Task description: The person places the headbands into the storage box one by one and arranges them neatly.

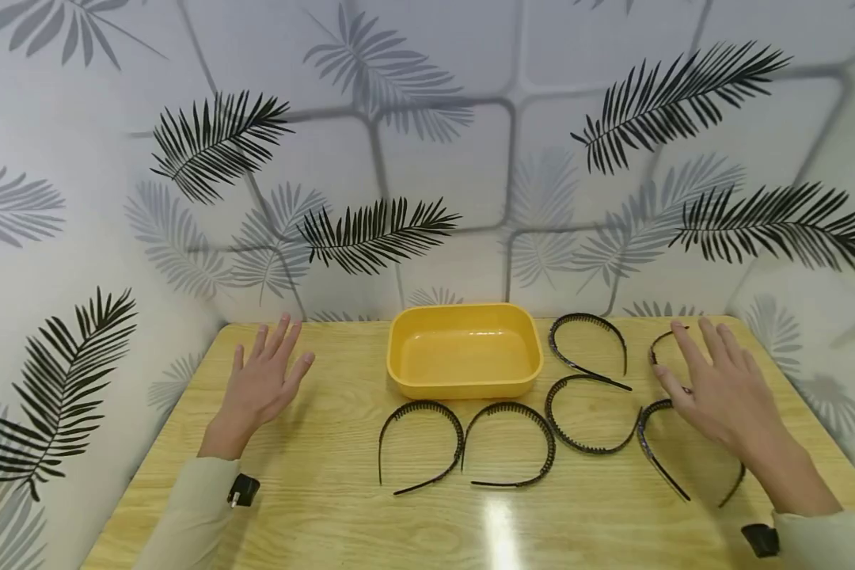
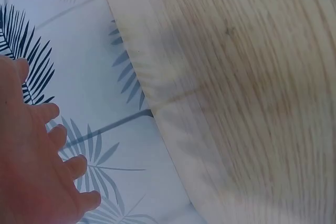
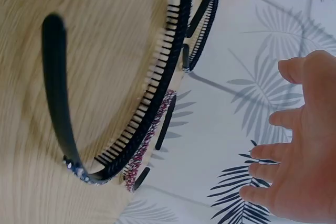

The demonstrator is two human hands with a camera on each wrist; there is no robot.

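Note:
My left hand, fingers spread, hovers over the left part of the table and holds nothing. On the other side my right hand is likewise spread, above two black headbands. One, a headband with a glittery band, is partly covered by that hand; the other, a headband at the back, is mostly hidden. In the right wrist view, a toothed black headband looms large beside a headband with red and white decoration. My right hand appears apart from both there.
A yellow plastic basin stands at the back middle, with no contents visible. Before it lie a left headband and a second headband. To its right, an upper headband touches a lower headband. A leaf-patterned wall covering rises behind the wooden table.

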